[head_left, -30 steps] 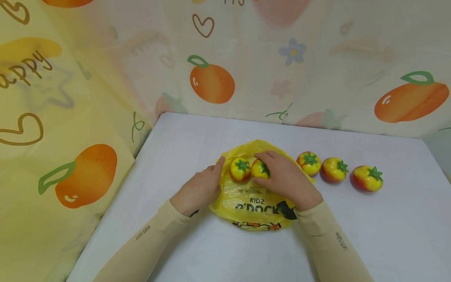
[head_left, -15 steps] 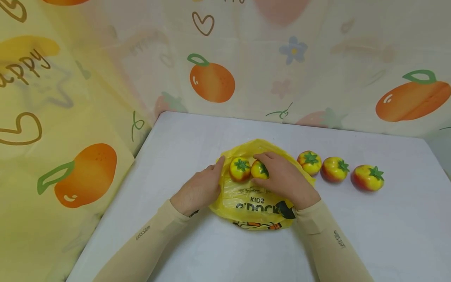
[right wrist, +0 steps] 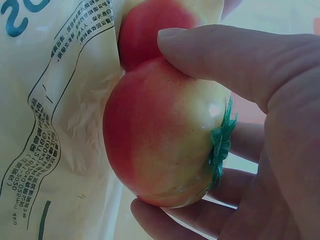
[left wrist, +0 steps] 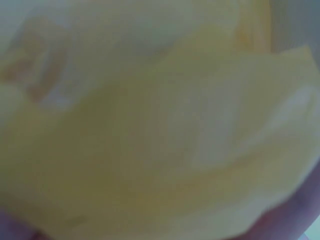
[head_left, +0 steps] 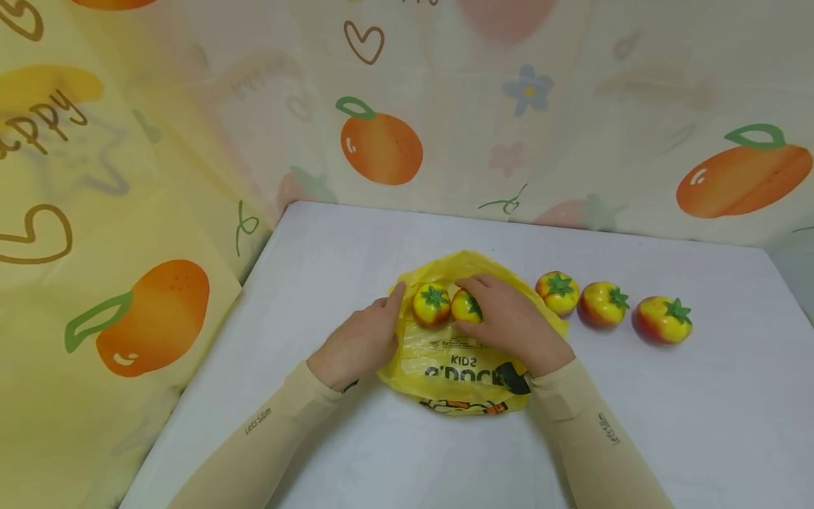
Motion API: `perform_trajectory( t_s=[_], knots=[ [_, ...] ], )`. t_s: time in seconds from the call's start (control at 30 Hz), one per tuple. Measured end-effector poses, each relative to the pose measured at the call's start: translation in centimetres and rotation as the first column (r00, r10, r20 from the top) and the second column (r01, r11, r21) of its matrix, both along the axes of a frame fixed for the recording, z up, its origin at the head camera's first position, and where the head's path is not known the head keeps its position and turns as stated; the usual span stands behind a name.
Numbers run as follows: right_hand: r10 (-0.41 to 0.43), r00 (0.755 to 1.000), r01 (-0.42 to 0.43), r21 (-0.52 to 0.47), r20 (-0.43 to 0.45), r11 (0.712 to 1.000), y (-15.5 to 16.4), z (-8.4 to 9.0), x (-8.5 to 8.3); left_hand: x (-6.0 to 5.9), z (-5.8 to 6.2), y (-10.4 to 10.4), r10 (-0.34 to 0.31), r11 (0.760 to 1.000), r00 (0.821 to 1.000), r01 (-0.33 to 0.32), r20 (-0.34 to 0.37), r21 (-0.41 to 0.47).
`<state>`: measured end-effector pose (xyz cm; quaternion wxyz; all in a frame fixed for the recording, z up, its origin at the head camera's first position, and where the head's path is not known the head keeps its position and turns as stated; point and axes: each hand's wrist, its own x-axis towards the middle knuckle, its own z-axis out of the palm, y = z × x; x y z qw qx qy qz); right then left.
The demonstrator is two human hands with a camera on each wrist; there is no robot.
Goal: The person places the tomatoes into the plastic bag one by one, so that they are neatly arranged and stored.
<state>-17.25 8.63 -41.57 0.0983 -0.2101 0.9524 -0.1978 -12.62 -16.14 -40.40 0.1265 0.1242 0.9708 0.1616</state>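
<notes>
A yellow plastic bag (head_left: pixel 461 339) with dark lettering lies on the table, its mouth toward the back. My left hand (head_left: pixel 362 339) holds the bag's left edge; yellow plastic fills most of the left wrist view and hides the fingers' exact grip. My right hand (head_left: pixel 518 325) grips a red-and-yellow artificial tomato (right wrist: pixel 160 135) with a green leafy top, thumb on one side and fingers curled on the other. Another such tomato (head_left: pixel 432 305) sits directly beside it to the left, over the bag, touching or nearly so.
Right of the bag stand three more tomatoes in a row: a near one (head_left: pixel 557 293), a middle one (head_left: pixel 603 305) and a far one (head_left: pixel 663 320). White cloth covers the table (head_left: pixel 343 459). A fruit-printed curtain (head_left: pixel 445 127) borders the back and left.
Almost nothing differs. The right hand and the tomato it grips have shifted very slightly to the left; the left hand and the bag look still.
</notes>
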Motion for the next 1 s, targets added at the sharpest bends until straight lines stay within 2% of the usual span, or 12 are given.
perform_trajectory(
  t_s=[1.0],
  knots=[
    [0.009, 1.000, -0.009, 0.008, 0.013, 1.000, -0.23, -0.39, -0.17, -0.03, -0.19, 0.06, 0.001, 1.000, 1.000, -0.001, 0.004, 0.008]
  ],
)
